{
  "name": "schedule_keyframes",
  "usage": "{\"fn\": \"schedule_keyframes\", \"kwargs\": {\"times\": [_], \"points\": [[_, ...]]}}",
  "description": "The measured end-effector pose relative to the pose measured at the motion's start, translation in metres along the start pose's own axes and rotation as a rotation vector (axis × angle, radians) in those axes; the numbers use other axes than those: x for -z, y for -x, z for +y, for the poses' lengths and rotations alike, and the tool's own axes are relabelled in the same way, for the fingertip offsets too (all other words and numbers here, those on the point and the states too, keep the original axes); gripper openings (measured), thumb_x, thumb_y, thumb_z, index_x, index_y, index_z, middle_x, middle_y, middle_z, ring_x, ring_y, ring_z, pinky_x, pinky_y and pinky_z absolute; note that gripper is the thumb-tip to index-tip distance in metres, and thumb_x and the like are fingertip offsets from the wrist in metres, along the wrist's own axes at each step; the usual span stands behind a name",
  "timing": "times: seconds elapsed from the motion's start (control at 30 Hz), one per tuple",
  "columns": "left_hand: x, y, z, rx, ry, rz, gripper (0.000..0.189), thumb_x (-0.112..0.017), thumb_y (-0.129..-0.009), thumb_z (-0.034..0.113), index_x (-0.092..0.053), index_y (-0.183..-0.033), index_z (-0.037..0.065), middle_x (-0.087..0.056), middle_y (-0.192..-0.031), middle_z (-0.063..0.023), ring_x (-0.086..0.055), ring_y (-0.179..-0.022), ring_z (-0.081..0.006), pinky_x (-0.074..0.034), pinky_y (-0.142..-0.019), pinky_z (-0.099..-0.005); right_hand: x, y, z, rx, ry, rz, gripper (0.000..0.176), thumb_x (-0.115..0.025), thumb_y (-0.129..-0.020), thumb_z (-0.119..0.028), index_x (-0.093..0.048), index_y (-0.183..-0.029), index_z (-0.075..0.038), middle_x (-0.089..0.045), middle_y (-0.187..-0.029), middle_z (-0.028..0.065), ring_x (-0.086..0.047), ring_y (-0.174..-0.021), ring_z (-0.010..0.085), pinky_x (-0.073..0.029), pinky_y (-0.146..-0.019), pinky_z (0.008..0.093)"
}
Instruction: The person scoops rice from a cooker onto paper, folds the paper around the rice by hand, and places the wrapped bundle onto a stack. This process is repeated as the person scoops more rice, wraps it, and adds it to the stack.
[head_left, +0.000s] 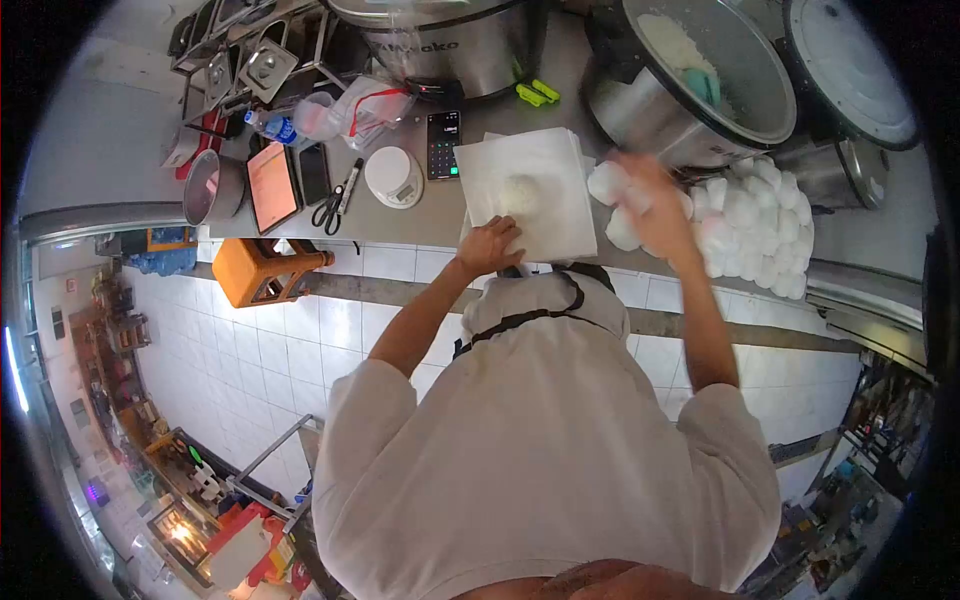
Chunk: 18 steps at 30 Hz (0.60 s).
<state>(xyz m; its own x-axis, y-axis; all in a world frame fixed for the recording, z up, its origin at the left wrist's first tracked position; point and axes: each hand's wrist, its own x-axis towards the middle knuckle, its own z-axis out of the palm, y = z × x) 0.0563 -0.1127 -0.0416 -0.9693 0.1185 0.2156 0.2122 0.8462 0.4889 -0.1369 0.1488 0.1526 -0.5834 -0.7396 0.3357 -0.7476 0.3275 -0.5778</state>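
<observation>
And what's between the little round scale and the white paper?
Between the round scale and the white paper lies a phone, its screen lit; the head view shows it.

Left hand (pixel 490 245) resting on paper sheets (pixel 567 215) beside a white mound (pixel 518 198), right hand (pixel 652 207) blurring over white bundles (pixel 752 228).
</observation>
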Motion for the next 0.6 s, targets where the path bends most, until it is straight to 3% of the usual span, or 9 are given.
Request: {"fn": "schedule_keyframes", "kwargs": {"times": [0.07, 0.17, 0.37, 0.5, 0.6], "points": [[-0.005, 0.007, -0.007, -0.011, -0.010, -0.032, 0.018, -0.073, -0.087, 0.021, -0.068, -0.101, 0.010, -0.063, -0.105, -0.0055, -0.067, -0.100, -0.0253, -0.062, -0.075, -0.0410, -0.051, 0.033, -0.002, -0.164, -0.218, -0.174, 0.038, -0.070, -0.091, -0.010, -0.067, -0.128, -0.003, -0.067, -0.126, 0.0167, -0.065, -0.114, 0.0358, -0.052, -0.098, 0.0398], [-0.005, 0.008, -0.012, -0.003, -0.041, -0.088, 0.018, -0.072, -0.087, 0.018, -0.069, -0.103, 0.011, -0.063, -0.104, -0.0044, -0.067, -0.099, -0.0243, -0.062, -0.072, -0.0403, -0.098, 0.058, 0.003, -0.399, -0.274, -0.311, 0.035, -0.069, -0.092, -0.014, -0.068, -0.125, -0.002, -0.067, -0.125, 0.0158, -0.066, -0.112, 0.0350, -0.053, -0.095, 0.0396], [-0.012, 0.004, -0.002, 0.029, -0.129, -0.137, 0.014, -0.068, -0.088, 0.013, -0.066, -0.102, 0.011, -0.061, -0.111, -0.0031, -0.065, -0.103, -0.0230, -0.062, -0.071, -0.0398, -0.149, 0.079, 0.016, -0.200, -0.104, -0.274, 0.032, -0.067, -0.093, -0.015, -0.068, -0.122, -0.001, -0.069, -0.122, 0.0158, -0.068, -0.105, 0.0369, -0.055, -0.092, 0.0445], [-0.008, 0.006, 0.002, 0.110, -0.073, -0.171, 0.018, -0.071, -0.087, 0.016, -0.067, -0.105, 0.012, -0.060, -0.113, -0.0029, -0.065, -0.105, -0.0231, -0.062, -0.074, -0.0415, -0.144, 0.077, 0.018, -0.259, -0.158, -0.241, 0.032, -0.068, -0.092, -0.015, -0.070, -0.121, -0.002, -0.070, -0.118, 0.0157, -0.070, -0.100, 0.0366, -0.056, -0.089, 0.0446], [-0.003, 0.011, 0.005, 0.108, -0.001, -0.061, 0.019, -0.073, -0.086, 0.019, -0.068, -0.103, 0.012, -0.060, -0.114, -0.0029, -0.065, -0.106, -0.0235, -0.061, -0.075, -0.0430, -0.135, 0.082, 0.021, -0.343, -0.239, -0.245, 0.031, -0.069, -0.092, -0.015, -0.071, -0.120, -0.002, -0.071, -0.116, 0.0163, -0.070, -0.098, 0.0358, -0.056, -0.088, 0.0439]]}}
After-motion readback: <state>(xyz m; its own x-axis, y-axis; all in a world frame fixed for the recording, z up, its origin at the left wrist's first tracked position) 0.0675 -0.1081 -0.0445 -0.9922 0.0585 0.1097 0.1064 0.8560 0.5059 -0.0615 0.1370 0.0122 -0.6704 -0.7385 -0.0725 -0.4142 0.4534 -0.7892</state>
